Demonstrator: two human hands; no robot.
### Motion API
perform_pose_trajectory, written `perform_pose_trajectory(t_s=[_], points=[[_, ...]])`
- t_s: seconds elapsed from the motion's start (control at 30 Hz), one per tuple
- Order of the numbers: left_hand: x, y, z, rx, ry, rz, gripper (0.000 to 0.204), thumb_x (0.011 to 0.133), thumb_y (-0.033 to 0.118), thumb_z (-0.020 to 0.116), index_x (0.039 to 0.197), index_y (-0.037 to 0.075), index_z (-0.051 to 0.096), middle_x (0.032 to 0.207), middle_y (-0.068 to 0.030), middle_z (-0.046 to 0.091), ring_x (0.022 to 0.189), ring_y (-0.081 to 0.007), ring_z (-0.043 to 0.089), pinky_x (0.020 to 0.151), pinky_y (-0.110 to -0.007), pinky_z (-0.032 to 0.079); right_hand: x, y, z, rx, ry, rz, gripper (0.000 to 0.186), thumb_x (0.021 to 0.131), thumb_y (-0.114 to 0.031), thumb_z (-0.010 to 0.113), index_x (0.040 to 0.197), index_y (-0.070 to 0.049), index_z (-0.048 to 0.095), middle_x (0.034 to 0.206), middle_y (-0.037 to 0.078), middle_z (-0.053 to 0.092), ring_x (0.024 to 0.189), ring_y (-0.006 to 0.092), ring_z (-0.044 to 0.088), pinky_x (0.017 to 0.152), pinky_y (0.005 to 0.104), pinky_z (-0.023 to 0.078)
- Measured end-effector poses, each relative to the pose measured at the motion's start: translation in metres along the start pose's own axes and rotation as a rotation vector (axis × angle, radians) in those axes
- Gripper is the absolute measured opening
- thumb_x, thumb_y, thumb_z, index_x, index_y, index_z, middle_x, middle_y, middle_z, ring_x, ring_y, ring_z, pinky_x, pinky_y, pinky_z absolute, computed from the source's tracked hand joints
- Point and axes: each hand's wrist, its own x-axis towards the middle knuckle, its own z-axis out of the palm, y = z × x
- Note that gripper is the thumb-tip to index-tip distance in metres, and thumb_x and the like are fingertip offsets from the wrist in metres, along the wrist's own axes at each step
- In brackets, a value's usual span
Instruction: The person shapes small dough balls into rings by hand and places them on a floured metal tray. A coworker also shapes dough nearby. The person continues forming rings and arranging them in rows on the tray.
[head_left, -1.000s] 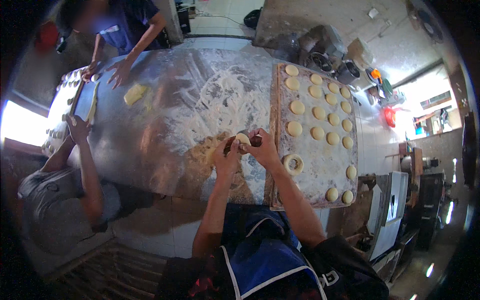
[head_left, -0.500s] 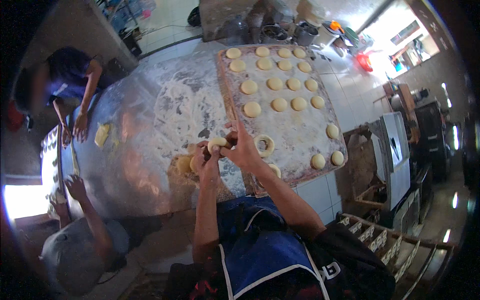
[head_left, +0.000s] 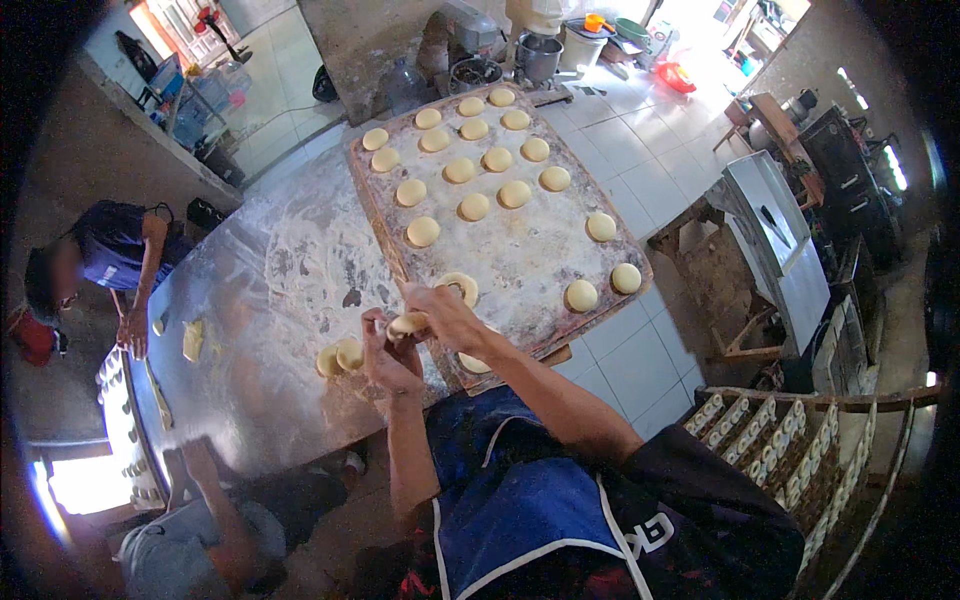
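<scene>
Near the middle of the frame, just below centre, a pale dough piece sits between the two bare hands. The left hand grips it from the lower left with bent fingers; the right hand closes on it from the right, and fingers partly hide its shape. Under the right hand's edge, a dough ring lies on the floury board, while another dough lump shows beneath the right forearm. Loose rows of dough rounds cover the upper part of the board, with three more along its right side. Two dough discs lie touching on the metal table, left of the left hand. Farther left are a yellow slab and a thin dough strip. Co-workers stand at the left and lower left; a rack holding small rings fills the lower right.
</scene>
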Motion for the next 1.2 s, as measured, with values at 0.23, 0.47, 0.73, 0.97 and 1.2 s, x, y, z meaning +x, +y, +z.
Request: perform_pose_trajectory(t_s=[0.23, 0.47, 0.73, 0.97, 1.2], points=[[-0.022, -0.056, -0.004, 0.611, 0.323, 0.011, 0.029, 0.101, 0.032, 0.040, 0.091, 0.006, 0.044, 0.076, -0.0060, 0.048, 0.065, -0.0178, 0.049, 0.055, -0.035, 0.041, -0.057, 0.003, -0.030, -0.137, -0.025, -0.002, 0.054, 0.099, -0.041, 0.040, 0.076, 0.003, 0.061, 0.065, 0.025, 0.058, 0.062, 0.0402, 0.058, 0.061, 0.0468, 0.045], [-0.063, -0.095, 0.010, 1.340, 0.144, 0.435, 0.037, 0.102, 0.032, 0.038, 0.078, 0.005, 0.048, 0.063, -0.0001, 0.047, 0.054, -0.0131, 0.044, 0.052, -0.033, 0.037, -0.095, 0.023, -0.049, -0.304, 0.046, -0.175, 0.053, 0.098, -0.038, 0.045, 0.067, 0.003, 0.060, 0.064, 0.024, 0.061, 0.058, 0.0373, 0.060, 0.056, 0.0447, 0.046], [-0.079, -0.129, -0.004, 1.790, -0.093, 1.126, 0.028, 0.094, 0.024, 0.057, 0.107, -0.001, 0.056, 0.091, -0.0141, 0.062, 0.072, -0.0322, 0.059, 0.066, -0.036, 0.046, -0.135, 0.042, -0.080, -0.203, -0.003, -0.074, 0.046, 0.095, -0.033, 0.045, 0.075, 0.003, 0.065, 0.071, 0.026, 0.062, 0.067, 0.0435, 0.062, 0.063, 0.0487, 0.048], [-0.094, -0.144, 0.003, 1.601, -0.035, 0.538, 0.032, 0.098, 0.028, 0.043, 0.093, -0.001, 0.056, 0.089, -0.0204, 0.062, 0.080, -0.0373, 0.059, 0.066, -0.042, 0.045, -0.158, 0.050, -0.100, -0.229, 0.105, -0.044, 0.053, 0.101, -0.036, 0.036, 0.080, 0.008, 0.058, 0.068, 0.027, 0.057, 0.065, 0.0418, 0.058, 0.063, 0.0464, 0.046], [-0.094, -0.154, 0.021, 1.480, -0.182, 0.457, 0.035, 0.100, 0.023, 0.043, 0.116, -0.006, 0.057, 0.084, -0.0184, 0.060, 0.076, -0.0350, 0.058, 0.068, -0.044, 0.046, -0.165, 0.065, -0.112, -0.258, 0.204, -0.416, 0.039, 0.094, -0.025, 0.039, 0.084, 0.005, 0.062, 0.064, 0.023, 0.055, 0.056, 0.0432, 0.054, 0.057, 0.0510, 0.045]])
